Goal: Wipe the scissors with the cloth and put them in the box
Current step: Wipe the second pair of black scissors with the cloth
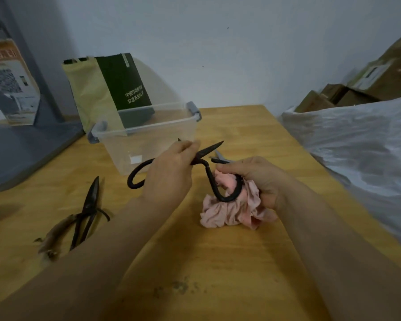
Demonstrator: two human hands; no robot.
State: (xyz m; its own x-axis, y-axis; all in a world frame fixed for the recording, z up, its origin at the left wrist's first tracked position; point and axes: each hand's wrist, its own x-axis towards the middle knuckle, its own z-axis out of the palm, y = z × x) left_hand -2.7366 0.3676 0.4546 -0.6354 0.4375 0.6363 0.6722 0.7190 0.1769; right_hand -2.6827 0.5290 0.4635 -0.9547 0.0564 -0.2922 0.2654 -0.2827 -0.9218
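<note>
The left hand [169, 172] gripped the black scissors [207, 152] just by the pivot, its fingers and thumb curled and pinching the metal. 1 blade pointed up and to the right, past the fingertips, its tip above the right hand [259, 179]. How the other blade lay could not be told, as the left hand hid it.

1 handle loop came out on the left side of the left hand, below its knuckles. The other loop curved down between the 2 hands and ran into the pink cloth [227, 212]. The right hand clutched that cloth in a bunch, fingers curled round it, and pressed it against this loop. The rest of the cloth hung below the right hand and touched the table [218, 262].

So the scissors were held off the table, spanning both hands. The clear box [148, 147] stood on the table just beyond the left hand, and the scissors were not in it.

Left of the left forearm, 1 more dark pair [88, 209] lay on the table, with a blurred brownish thing [53, 235] beside it. Grey blades [220, 158] showed just beyond the right hand. A yellow and green bag [95, 93] stood behind the box. A white sheet [357, 147] lay to the right of the right arm.
</note>
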